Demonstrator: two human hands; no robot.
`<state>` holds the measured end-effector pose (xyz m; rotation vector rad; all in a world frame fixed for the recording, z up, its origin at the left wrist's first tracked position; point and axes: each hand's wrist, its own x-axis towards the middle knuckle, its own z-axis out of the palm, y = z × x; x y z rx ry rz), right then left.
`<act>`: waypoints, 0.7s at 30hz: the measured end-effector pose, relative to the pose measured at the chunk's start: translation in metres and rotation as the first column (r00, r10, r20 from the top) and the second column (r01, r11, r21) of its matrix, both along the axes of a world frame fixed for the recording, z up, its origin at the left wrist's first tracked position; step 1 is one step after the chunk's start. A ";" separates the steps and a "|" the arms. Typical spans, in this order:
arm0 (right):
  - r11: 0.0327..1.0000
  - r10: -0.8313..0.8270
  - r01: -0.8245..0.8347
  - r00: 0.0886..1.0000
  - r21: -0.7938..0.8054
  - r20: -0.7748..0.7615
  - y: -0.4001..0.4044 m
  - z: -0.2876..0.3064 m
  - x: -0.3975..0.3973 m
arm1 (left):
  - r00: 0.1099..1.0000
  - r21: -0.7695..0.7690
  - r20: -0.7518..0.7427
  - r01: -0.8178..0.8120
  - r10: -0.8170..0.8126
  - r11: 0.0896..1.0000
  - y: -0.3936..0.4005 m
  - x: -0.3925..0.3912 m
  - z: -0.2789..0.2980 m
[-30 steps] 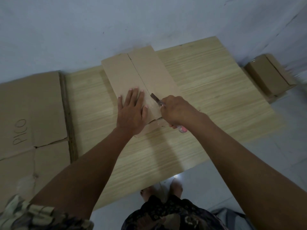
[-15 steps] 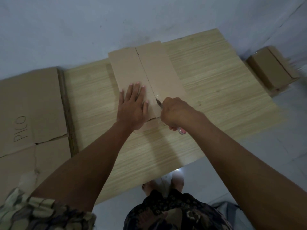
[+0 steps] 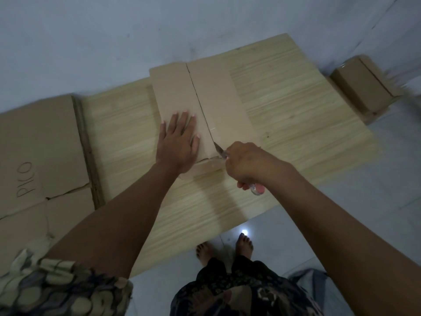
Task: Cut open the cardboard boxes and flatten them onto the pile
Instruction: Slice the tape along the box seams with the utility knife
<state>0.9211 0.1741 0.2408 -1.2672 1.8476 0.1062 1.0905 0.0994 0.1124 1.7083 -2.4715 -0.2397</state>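
Observation:
A long brown cardboard box (image 3: 218, 99) lies on the wooden board (image 3: 284, 110), its top seam running away from me. My left hand (image 3: 178, 142) presses flat on the left flap, fingers straight. Gripped in my right hand (image 3: 246, 165) is a utility knife (image 3: 219, 152); its blade sits at the near end of the seam and a pink handle end sticks out below my fist. The seam looks split along most of its length. A pile of flattened cardboard (image 3: 38, 144) marked "PICO" lies to the left.
Another closed cardboard box (image 3: 364, 85) stands on the floor at the right, beyond the board's edge. A pale wall runs behind the board. My bare feet (image 3: 225, 247) stand on the tiled floor at the board's near edge.
The knife has been drawn toward me along the seam, reaching the box's near end. My left hand stayed pressed on the left flap.

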 end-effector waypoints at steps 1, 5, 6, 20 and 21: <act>1.000 -0.014 0.014 1.000 -0.002 0.003 0.002 0.001 0.001 | 1.000 0.005 0.005 0.004 -0.004 1.000 0.000 0.000 0.000; 0.998 -0.050 0.051 0.999 -0.034 0.019 0.005 0.001 0.006 | 0.999 0.030 0.005 -0.042 0.042 0.999 -0.002 -0.002 -0.001; 0.998 -0.054 0.055 0.998 -0.024 0.031 0.006 0.000 0.005 | 0.999 0.033 0.003 -0.043 0.043 0.999 -0.001 -0.002 0.000; 0.979 -0.087 0.113 0.985 -0.172 0.146 0.046 -0.023 -0.013 | 0.995 0.070 0.024 -0.103 0.102 0.992 0.002 -0.009 0.004; 0.971 -0.087 0.120 0.983 -0.206 0.163 0.051 -0.022 -0.017 | 0.995 0.070 0.018 -0.102 0.101 0.992 0.003 -0.008 0.005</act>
